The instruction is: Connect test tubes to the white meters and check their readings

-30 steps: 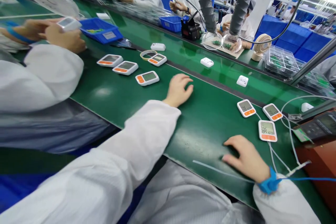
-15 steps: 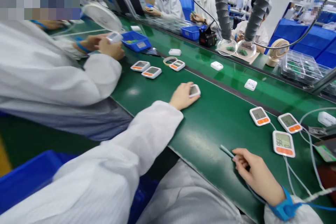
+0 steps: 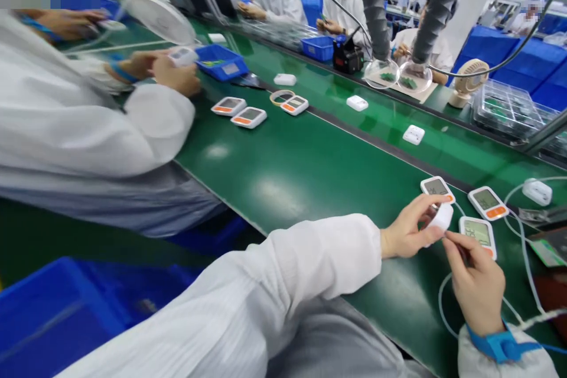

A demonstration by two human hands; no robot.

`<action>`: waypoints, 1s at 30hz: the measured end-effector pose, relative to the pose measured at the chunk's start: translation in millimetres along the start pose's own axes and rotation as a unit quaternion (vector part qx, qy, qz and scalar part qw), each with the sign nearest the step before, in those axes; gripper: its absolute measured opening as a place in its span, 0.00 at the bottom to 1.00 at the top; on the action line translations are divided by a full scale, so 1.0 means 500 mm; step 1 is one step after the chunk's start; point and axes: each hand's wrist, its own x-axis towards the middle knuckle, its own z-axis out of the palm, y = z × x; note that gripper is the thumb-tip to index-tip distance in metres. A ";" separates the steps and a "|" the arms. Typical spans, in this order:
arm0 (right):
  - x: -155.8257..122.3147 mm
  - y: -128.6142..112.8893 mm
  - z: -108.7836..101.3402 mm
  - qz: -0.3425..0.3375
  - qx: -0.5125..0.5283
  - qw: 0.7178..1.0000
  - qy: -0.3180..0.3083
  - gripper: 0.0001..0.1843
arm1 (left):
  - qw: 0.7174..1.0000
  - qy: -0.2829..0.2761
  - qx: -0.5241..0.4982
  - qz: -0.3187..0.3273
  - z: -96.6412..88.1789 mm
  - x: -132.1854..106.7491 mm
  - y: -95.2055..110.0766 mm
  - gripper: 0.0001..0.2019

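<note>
The white device [image 3: 441, 222] sits in the left hand [image 3: 408, 230], pinched between thumb and bent fingers over the surface [image 3: 323, 159]. The right hand [image 3: 479, 289] presses thumb and forefinger together at its near corner, their grip hidden. Tilted, the device slants toward the upper right.

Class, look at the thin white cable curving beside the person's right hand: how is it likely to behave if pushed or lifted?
The white cable is probably floppy, since it bends in a smooth arc beside the right hand. Being so thin, it looks light for its length. Pushed, it would likely bow rather than roll, given that curve.
</note>
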 end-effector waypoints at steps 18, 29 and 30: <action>0.018 -0.017 0.006 -0.062 -0.005 0.998 -0.015 0.04 | 0.922 -0.001 -0.272 -0.274 0.019 0.005 0.022 0.34; 0.012 -0.018 0.009 -0.051 0.007 0.998 -0.024 0.06 | 0.961 -0.033 -0.142 -0.234 0.017 -0.002 0.022 0.34; 0.012 -0.016 0.010 -0.049 0.003 0.998 -0.024 0.06 | 0.967 -0.036 -0.114 -0.224 0.016 -0.003 0.022 0.33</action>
